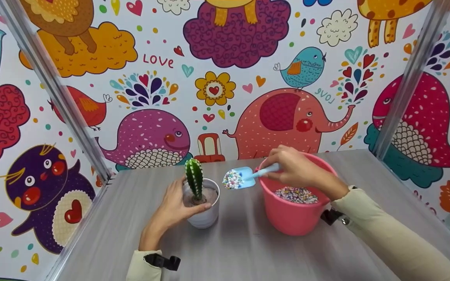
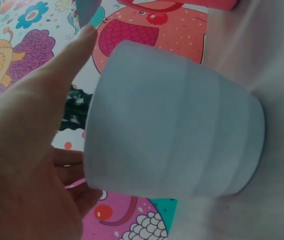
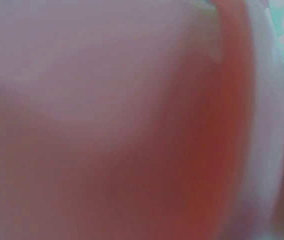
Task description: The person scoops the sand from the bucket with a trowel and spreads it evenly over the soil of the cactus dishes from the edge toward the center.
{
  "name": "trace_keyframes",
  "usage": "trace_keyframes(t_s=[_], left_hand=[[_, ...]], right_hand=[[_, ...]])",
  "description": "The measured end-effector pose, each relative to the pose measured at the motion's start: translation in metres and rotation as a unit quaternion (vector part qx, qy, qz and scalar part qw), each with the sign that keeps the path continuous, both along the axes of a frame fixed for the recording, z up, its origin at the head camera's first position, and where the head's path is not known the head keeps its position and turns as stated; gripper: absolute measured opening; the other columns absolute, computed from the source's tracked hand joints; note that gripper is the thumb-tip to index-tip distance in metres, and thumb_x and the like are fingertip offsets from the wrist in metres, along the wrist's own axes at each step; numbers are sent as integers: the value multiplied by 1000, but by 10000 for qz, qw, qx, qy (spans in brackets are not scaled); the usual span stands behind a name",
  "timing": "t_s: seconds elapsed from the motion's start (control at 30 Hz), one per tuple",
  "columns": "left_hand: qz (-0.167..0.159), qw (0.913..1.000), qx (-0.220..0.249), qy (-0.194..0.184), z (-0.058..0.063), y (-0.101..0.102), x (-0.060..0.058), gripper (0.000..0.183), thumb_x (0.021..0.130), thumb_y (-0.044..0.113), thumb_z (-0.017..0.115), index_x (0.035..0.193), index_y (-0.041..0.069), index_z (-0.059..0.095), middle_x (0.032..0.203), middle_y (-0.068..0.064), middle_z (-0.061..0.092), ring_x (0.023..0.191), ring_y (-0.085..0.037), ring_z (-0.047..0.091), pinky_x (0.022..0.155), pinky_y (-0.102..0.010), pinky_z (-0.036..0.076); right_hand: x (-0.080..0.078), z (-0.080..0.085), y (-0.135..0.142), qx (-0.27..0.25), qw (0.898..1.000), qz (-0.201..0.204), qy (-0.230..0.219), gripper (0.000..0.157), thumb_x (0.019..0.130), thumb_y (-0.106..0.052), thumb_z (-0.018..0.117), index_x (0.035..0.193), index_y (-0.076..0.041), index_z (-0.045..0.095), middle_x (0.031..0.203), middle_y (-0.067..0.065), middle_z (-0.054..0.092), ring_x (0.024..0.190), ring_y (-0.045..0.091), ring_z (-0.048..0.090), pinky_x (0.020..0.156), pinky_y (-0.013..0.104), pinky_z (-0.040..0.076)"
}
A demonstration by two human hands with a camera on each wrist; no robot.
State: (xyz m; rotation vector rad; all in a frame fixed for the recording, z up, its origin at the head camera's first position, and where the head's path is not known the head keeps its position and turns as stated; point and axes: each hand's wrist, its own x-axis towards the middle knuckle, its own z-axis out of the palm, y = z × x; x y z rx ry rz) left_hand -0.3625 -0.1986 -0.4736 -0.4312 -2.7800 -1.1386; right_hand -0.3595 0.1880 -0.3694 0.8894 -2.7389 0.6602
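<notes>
Grey, seemingly wood-grained table (image 1: 248,255) bears white pot (image 1: 208,217), pink bucket (image 1: 293,216).

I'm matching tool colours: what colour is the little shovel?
The shovel is light blue, clearest in the head view.

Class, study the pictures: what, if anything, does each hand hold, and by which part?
The right hand holds the light-blue scoop by its handle. The left hand holds the white pot at its rim, between thumb and fingers.
</notes>
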Motion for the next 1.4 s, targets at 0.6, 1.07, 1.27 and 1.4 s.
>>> trace_keyframes(t_s=[0.6,1.07,1.27,1.4], left_hand=[[-277,9987,343,-240,-10,-4,1,115,76,65,92,167,23,36,171,-12,34,163,-39,32,127,-71,32],[-263,9971,544,-455,-12,-8,0,115,74,64,94,166,24,38,163,-6,32,157,-38,36,127,-72,33],[-282,9975,519,-394,-12,-8,0,116,73,62,95,166,22,38,162,-7,34,157,-38,37,127,-71,34],[-302,9975,543,-346,-12,-7,-1,117,73,61,96,166,21,38,161,-7,36,157,-37,38,127,-69,34]], right_hand=[[-3,-5,-36,320,9991,-230,167,21,87,-24,91,107,-18,88,99,-2,77,98,19,60,86,42,52],[-2,-10,-61,639,9938,-483,775,18,85,-17,93,102,-13,87,94,1,77,92,20,57,76,34,44],[-2,-13,-69,666,9924,-702,762,20,85,-18,93,103,-13,87,96,2,77,96,21,58,81,37,46],[-3,-15,-72,677,9915,-799,777,19,85,-18,94,102,-13,87,97,1,76,97,22,58,83,38,47]])
